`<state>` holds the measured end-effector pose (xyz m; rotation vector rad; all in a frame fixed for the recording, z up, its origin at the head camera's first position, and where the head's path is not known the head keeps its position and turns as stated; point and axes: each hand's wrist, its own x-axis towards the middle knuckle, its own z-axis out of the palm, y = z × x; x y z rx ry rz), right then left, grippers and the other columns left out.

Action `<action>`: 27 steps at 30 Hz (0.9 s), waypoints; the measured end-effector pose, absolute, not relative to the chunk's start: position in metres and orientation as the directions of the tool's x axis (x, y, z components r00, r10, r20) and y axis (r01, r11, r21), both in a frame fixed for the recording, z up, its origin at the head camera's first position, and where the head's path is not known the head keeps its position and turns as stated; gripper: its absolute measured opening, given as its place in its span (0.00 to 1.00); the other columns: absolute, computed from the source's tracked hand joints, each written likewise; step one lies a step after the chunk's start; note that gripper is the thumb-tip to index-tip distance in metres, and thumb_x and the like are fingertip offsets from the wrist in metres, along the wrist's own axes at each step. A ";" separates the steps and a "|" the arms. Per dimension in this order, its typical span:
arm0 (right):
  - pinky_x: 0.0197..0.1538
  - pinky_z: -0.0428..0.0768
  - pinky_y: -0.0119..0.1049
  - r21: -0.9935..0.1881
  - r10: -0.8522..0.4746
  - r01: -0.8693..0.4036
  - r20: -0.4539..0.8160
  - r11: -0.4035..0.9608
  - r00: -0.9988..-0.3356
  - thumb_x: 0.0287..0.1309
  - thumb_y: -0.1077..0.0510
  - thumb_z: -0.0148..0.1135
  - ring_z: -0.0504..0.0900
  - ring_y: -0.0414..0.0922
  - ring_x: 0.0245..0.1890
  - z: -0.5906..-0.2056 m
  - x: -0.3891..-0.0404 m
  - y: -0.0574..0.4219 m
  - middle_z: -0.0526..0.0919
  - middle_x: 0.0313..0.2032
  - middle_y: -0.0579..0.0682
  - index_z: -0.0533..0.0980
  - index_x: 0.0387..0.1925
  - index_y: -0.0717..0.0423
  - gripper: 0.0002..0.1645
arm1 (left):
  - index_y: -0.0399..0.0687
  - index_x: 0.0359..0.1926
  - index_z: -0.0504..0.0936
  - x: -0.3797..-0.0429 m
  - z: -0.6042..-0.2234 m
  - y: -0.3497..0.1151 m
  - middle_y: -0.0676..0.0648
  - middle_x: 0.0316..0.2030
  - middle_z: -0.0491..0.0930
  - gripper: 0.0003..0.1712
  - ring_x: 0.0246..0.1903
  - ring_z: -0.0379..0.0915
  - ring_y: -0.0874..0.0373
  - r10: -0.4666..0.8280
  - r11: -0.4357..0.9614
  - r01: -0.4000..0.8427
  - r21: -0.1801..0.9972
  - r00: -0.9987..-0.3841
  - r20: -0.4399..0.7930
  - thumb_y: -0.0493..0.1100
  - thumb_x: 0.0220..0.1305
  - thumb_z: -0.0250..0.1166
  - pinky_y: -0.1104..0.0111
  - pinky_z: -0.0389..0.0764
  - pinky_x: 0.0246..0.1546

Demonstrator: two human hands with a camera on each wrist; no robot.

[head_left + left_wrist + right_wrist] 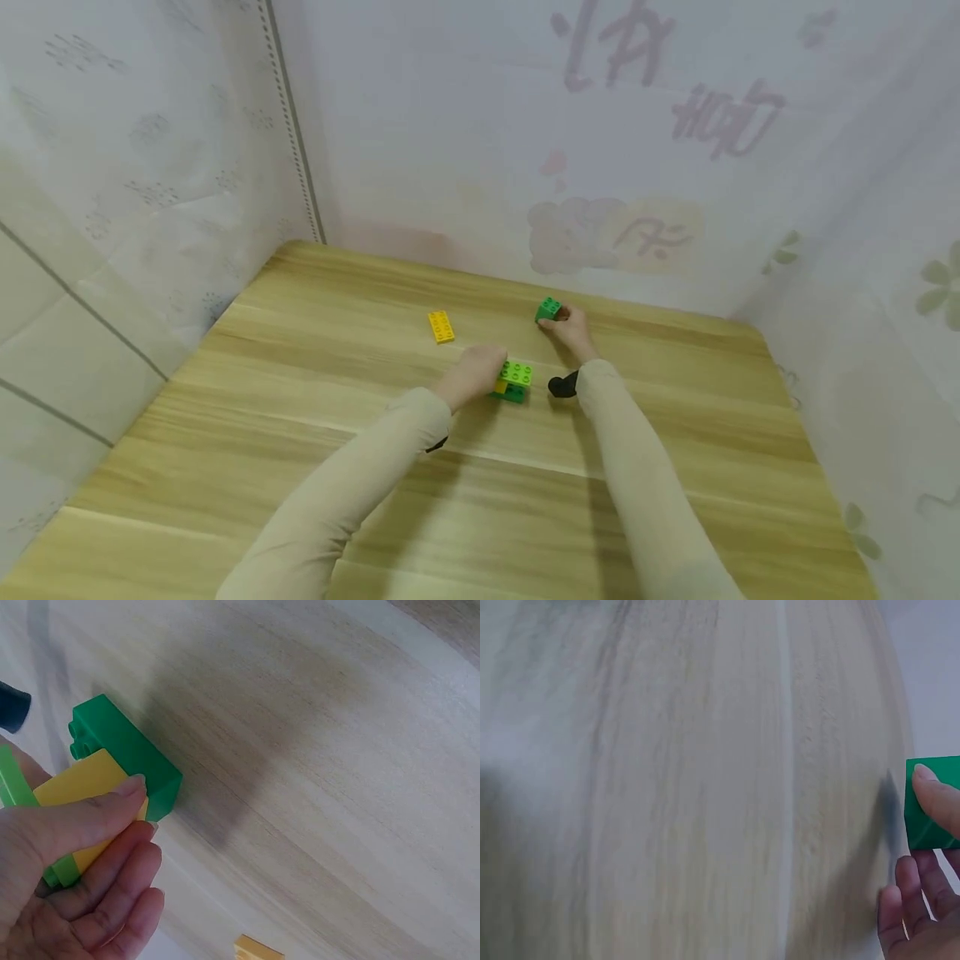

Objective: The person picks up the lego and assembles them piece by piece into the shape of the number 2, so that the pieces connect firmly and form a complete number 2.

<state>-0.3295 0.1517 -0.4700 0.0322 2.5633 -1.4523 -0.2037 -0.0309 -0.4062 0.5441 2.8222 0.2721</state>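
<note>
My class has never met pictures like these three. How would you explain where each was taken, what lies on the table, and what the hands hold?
There is no machine: a person works with two bare hands. The wide picture comes from a head camera looking forward and down; the two closer ones are taken from the wrists, one per hand. On the table lies a flat yellow brick, studs up. The left hand pinches a stack of light green, yellow and dark green pieces. The right hand holds a green block near the table's far edge.
</note>
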 end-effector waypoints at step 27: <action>0.54 0.73 0.47 -0.819 -0.064 0.069 -0.128 0.570 -0.990 0.55 0.55 0.62 0.71 0.55 0.51 -0.431 -0.285 0.224 0.72 0.52 0.62 0.67 0.57 0.64 0.30 | 0.38 0.43 0.73 -0.212 -0.402 -0.033 0.42 0.41 0.77 0.14 0.40 0.72 0.53 0.398 0.904 0.323 0.280 -0.875 -0.277 0.31 0.54 0.62 0.61 0.75 0.46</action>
